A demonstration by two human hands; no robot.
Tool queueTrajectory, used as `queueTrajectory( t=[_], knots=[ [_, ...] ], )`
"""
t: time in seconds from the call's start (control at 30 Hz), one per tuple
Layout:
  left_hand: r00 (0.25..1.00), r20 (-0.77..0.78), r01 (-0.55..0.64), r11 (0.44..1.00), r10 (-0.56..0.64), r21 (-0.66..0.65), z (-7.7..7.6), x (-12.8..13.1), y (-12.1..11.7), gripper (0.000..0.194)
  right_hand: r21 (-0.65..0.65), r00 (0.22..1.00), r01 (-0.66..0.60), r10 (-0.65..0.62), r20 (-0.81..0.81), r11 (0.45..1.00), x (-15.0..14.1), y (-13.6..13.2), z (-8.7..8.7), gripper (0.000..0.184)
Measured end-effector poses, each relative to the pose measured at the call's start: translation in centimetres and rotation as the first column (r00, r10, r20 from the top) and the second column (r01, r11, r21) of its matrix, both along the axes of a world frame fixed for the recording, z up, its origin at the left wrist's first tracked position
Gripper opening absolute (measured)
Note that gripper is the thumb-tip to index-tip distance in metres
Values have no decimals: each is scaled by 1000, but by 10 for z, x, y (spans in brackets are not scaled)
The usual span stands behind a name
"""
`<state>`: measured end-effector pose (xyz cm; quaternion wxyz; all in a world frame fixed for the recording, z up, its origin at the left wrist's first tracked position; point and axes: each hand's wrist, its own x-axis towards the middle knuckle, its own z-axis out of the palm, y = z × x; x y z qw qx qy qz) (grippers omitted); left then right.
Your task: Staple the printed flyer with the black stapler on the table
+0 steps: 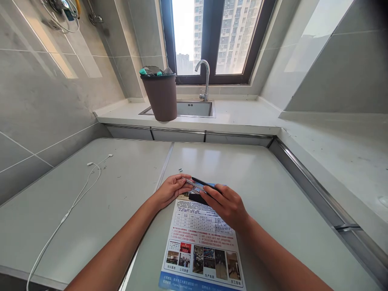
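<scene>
A brown bin (160, 97) stands on the far counter (239, 115), holding crumpled clear plastic and teal-topped pieces that poke above its rim; it hides the left part of a metal sink (195, 108), whose floor is out of sight. The near counter (257, 242) runs in a broad pale stretch right of the flyer (201, 242), up to a metal-trimmed edge; a seam crosses it left of the flyer, and on the far left a white cable (71, 208) trails over the near edge. Above the flyer's far end is a slim black-and-silver stapler (197, 186), its black arm swung apart from the silver rail; the left hand (171, 188) pinches the rail's left end, while the right hand (228, 204) grips the right end; a small staple strip (180, 170) lies just beyond the left fingers.
</scene>
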<state>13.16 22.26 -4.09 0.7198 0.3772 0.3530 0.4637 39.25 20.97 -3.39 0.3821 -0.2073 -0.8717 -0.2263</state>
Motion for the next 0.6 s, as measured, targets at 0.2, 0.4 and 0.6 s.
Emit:
queueTrajectory(
  t=[0.2, 0.4, 0.6],
  knots=[
    [990, -62, -126, 992, 128, 28, -2, 1, 4, 34, -294, 956, 20, -105, -274, 956, 3, 3, -7, 63],
    [929, -27, -360, 917, 370, 170, 1, -6, 8, 29, -718, 870, -208, -209, -446, 664, 0, 5, -10, 36],
    [960, 77, -277, 947, 268, 163, 7, -5, 3, 25, -882, 898, -309, -197, -394, 356, -2, 10, -9, 27]
  ],
)
